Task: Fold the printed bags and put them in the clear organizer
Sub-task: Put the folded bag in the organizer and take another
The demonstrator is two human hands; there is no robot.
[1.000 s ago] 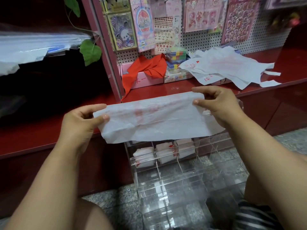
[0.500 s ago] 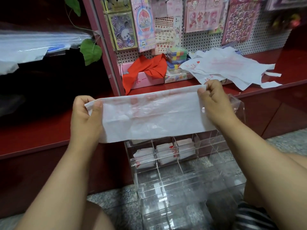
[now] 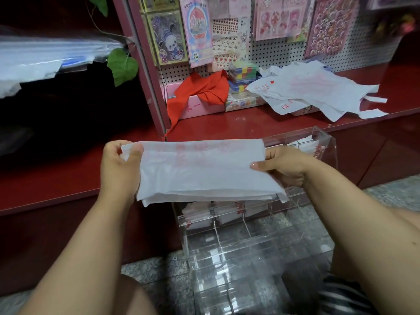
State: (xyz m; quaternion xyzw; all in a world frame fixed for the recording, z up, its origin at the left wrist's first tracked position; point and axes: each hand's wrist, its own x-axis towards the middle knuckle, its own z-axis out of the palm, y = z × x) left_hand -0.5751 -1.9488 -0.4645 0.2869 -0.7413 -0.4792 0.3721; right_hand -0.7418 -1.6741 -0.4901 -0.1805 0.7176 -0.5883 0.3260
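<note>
On the far left a stack of clear plastic sheeting [image 3: 34, 57] lies on a dark upper shelf, with a green leaf [image 3: 122, 65] hanging beside a pink upright post. Lower down, the left hand [image 3: 120, 167] grips the left end of a thin white plastic bag with faint red print [image 3: 202, 171], its thumb on top and its fingers [image 3: 134, 148] curled round the bunched edge. The bag is held in the air as a long band folded lengthwise, at least 2 layers showing along its lower edge, stretched level between both hands above the clear acrylic organizer with divided compartments [image 3: 322, 137]. The film looks very light, limp and slippery, so it will likely sag or spring open unless it is kept taut; the ends are the sensible places to hold, pinching all layers together before bringing one end over to the other. The right hand [image 3: 284, 164] pinches the right end, thumb over the top face and fingers underneath. Behind, on the red shelf [image 3: 227, 126], a red cloth [image 3: 202, 92] drapes over a pink box, and farther right a loose pile of unfolded white printed bags [image 3: 318, 89] waits, well apart from the hands. In the organizer's upper row, 3 small folded white bundles [image 3: 227, 214] already sit in compartments, so the job is judged partly done.
</note>
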